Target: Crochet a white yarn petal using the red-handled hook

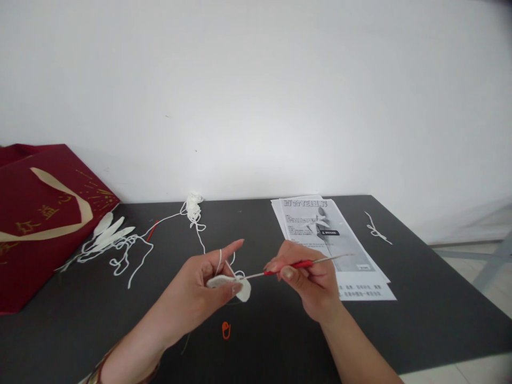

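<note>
My left hand (204, 285) pinches a small white crochet piece (243, 291) between thumb and fingers, its index finger stretched out with white yarn looped over it. Closed around the red grip of a crochet hook (302, 264) is my right hand (310, 280). The hook's metal end reaches left to the top edge of the crochet piece, where a small loop of yarn sits. Its other metal end points right, over the printed sheets. From my left hand the yarn runs back to a loose white yarn bundle (193, 207) near the wall.
An orange stitch marker (226, 330) lies in front of my hands. At left are white crocheted petals (110, 234) with trailing yarn, a red stick (152, 230) and a dark red bag (44, 229). Printed sheets (356, 256) and a tied white string (376, 232) lie at right.
</note>
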### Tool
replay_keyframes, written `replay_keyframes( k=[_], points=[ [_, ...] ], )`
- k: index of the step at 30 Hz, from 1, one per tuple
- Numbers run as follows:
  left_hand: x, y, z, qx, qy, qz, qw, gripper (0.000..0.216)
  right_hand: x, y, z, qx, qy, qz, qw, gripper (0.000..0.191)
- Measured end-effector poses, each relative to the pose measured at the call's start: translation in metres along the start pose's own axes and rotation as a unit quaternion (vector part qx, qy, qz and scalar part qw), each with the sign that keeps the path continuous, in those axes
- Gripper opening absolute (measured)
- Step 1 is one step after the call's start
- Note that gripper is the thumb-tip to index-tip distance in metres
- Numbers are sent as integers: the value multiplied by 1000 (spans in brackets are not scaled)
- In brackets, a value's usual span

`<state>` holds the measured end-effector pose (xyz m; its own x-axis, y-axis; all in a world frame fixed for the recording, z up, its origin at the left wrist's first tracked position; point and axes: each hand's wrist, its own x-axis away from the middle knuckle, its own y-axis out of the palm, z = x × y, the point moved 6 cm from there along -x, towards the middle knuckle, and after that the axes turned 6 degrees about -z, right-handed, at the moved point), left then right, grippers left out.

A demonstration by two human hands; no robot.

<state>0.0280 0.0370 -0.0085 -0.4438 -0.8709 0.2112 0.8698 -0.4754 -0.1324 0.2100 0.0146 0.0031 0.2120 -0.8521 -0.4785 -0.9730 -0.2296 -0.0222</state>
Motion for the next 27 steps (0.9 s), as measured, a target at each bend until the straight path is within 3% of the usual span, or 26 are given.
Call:
replay_keyframes(
  k=[6, 11, 18, 23, 27],
  points=[
    [-3, -1, 2, -60, 15, 35, 997, 9, 3, 10, -18, 150, -81, -44, 984, 13],
    [-8, -8, -3, -28, 32, 92, 995, 10, 7, 31, -30, 271, -193, -71, 940, 24],
    [-10, -12, -10, 6, 20, 156, 988, 57, 22, 48, -17, 365, -282, -110, 880, 37],
    [-4, -8, -12, 34, 53, 185, 981, 65, 18, 45, -11, 357, -256, -98, 893, 45],
    [-4, -9, -15, 140, 68, 183, 971, 69, 9, 36, -15, 287, -228, -50, 929, 45]
  ],
)
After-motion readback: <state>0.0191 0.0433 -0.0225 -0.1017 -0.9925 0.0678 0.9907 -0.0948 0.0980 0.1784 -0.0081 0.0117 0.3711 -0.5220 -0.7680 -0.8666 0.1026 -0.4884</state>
